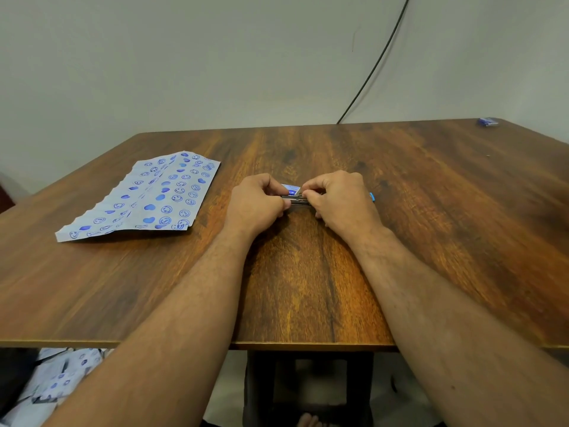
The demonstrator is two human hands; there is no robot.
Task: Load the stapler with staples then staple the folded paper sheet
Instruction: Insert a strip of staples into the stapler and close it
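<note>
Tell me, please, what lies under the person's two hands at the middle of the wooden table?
Between the left hand and right hand show a grey metal stapler and a small blue-and-white staple box. Whether staples are loaded is hidden by the fingers.

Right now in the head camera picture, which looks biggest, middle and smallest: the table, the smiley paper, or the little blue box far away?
1. table
2. smiley paper
3. little blue box, though its distance shrinks it.

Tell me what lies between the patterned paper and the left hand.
Only bare table separates the folded paper from the left hand, per the head view.
</note>
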